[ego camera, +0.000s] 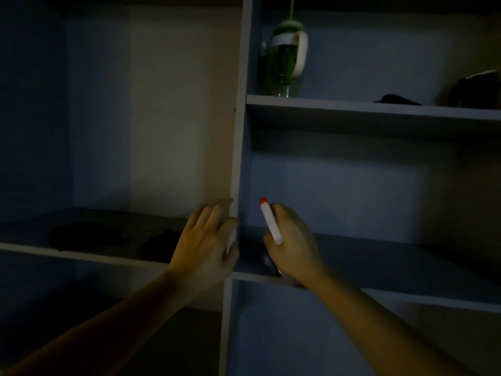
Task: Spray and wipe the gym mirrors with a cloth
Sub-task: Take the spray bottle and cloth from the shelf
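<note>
- My left hand (206, 240) is nearest. Its fingers (214, 213) are straight and a little apart. They rest flat on the upright board (240, 131) of the shelves and hold nothing.
- Just to the right is my right hand (292, 242). Its fingers are curled tight round the spray bottle (271, 223). The white top with the orange tip pokes up past my hand and points far and a bit left.
- The spray bottle is right over the near edge of the shelf (379, 256). I cannot tell if its bottom is touching the shelf.
- On the left shelf, a bit farther off, lie two dark lumps (86, 234). They may be cloths, but it is too dark to tell.
- Farthest and highest, a green bottle (282, 63) with a straw stands on the top shelf (352, 108).
- I see no mirror here, and I have no cloth in my hand.
- So I think the job is only at the start. I have the spray. Getting a cloth, spraying and wiping all look left to do.
</note>
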`<act>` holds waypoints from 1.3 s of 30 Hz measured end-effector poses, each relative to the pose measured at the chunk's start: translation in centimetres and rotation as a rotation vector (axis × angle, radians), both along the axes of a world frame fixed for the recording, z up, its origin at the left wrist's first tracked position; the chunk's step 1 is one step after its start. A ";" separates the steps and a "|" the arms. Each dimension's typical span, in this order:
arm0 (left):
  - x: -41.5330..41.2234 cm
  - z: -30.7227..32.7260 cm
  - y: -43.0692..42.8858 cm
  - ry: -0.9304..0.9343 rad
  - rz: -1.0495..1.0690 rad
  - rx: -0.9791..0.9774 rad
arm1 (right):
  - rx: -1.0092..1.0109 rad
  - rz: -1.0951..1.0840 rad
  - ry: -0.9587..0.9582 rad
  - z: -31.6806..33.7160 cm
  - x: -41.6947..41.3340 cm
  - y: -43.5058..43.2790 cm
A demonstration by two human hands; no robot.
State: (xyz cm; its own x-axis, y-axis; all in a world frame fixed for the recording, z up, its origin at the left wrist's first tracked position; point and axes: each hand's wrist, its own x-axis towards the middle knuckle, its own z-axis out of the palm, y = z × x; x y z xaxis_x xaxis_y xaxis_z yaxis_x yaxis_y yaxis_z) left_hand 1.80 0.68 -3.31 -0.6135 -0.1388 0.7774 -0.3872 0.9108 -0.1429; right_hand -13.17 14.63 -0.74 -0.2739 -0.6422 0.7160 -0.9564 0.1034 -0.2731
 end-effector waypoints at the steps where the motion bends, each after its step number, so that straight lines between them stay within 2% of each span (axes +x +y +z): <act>1: 0.4 -0.1 -0.2 0.004 -0.016 0.040 | 0.011 -0.002 0.071 0.1 1.1 0.2; 4: 1.8 -0.7 -1.0 0.048 -0.037 0.148 | -0.020 0.006 0.241 0.0 4.4 -0.1; 5: 2.2 -0.8 -1.3 0.053 -0.025 0.168 | -0.004 0.016 0.243 -0.1 5.3 -0.3; 11: 7.0 -1.7 -6.1 0.034 0.113 0.304 | 0.091 0.070 -0.049 -1.3 9.8 -4.8; 15: 10.4 -2.4 -12.3 -0.018 0.205 0.333 | 0.161 0.041 -0.024 -2.4 12.9 -10.1; 19: 13.5 -2.7 -19.7 -0.090 0.256 0.429 | 0.180 -0.118 -0.042 -2.8 14.7 -15.9; 23: 14.4 -3.0 -26.6 -0.223 0.485 0.494 | 0.386 -0.258 -0.082 -3.3 15.5 -20.0; 25: 14.7 -3.7 -29.1 -0.295 0.511 0.586 | 0.473 -0.285 -0.108 -3.7 15.7 -21.1; 28: 14.7 -5.4 -31.0 -0.353 0.436 0.687 | 0.553 -0.292 -0.173 -4.5 15.9 -21.8; 32: 14.9 -6.7 -31.0 -0.256 0.281 0.539 | 0.551 -0.341 -0.230 -5.2 15.7 -22.1; 36: 15.3 -7.4 -30.7 -0.155 -0.020 0.498 | 0.477 -0.405 -0.251 -5.4 16.2 -22.0; 39: 15.0 -7.8 -30.3 -0.118 -0.165 0.389 | 0.445 -0.430 -0.168 -6.0 17.4 -22.0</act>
State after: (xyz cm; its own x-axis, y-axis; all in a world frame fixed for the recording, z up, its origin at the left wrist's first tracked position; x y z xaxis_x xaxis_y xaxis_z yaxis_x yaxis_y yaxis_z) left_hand 16.79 -29.64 -11.08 -0.7334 -0.3007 0.6097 -0.2340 0.9537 0.1889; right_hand 4.20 -7.40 -6.69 -0.6585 -0.6758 0.3312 -0.7521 0.6062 -0.2584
